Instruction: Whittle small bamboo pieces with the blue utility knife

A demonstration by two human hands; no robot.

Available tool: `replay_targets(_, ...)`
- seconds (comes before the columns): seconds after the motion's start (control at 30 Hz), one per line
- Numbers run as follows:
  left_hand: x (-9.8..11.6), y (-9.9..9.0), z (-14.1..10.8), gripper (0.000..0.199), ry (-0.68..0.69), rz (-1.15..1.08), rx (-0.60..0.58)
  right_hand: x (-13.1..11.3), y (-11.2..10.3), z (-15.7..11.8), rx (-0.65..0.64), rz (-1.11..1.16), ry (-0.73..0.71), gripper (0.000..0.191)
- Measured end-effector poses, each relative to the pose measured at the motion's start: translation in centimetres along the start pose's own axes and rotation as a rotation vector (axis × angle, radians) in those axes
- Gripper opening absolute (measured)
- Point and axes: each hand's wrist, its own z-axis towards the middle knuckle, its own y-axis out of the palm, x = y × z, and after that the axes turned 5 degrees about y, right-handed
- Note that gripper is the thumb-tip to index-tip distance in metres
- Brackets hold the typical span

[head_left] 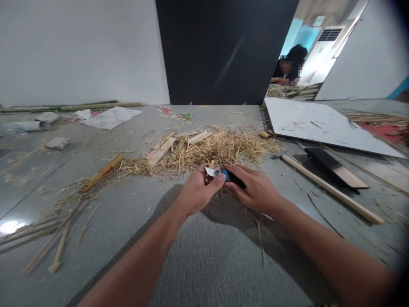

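In front of me, over the grey floor (188, 264), my right hand (252, 185) is wrapped round the blue and black handle of a utility knife (226, 175). The blade points left, beside the fingers of my left hand (198, 189). That hand is closed, its thumb up against the metal end of the knife. A small pale tip shows between its fingers and the blade; I cannot tell what it belongs to. Just beyond both hands lies a heap of straw-coloured shavings (230, 147), with flat wood strips (162, 151) at its left.
A yellow stick (101, 174) and thin strips (60, 243) lie left. At right are a wooden-handled tool (332, 189), a black and tan flat piece (338, 168) and a white panel (319, 123). A black board (223, 51) stands ahead; another person (290, 68) works beyond it.
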Motion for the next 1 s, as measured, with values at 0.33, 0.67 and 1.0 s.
replay_targets(0.33, -0.09, 0.10, -0.10, 0.029, 0.053, -0.033, -0.012, 0.30, 0.01, -0.06, -0.006, 0.040, -0.029, 0.040)
replay_targets(0.67, -0.75, 0.28, -0.22, 0.039, 0.082, 0.026, 0.044, 0.11, -0.30, -0.05, -0.023, 0.086, -0.029, 0.036)
replay_targets(1.0, 0.21, 0.43, -0.54, 0.050, 0.039, 0.100, 0.033, 0.39, -0.54, 0.00, -0.022, 0.058, -0.037, 0.036)
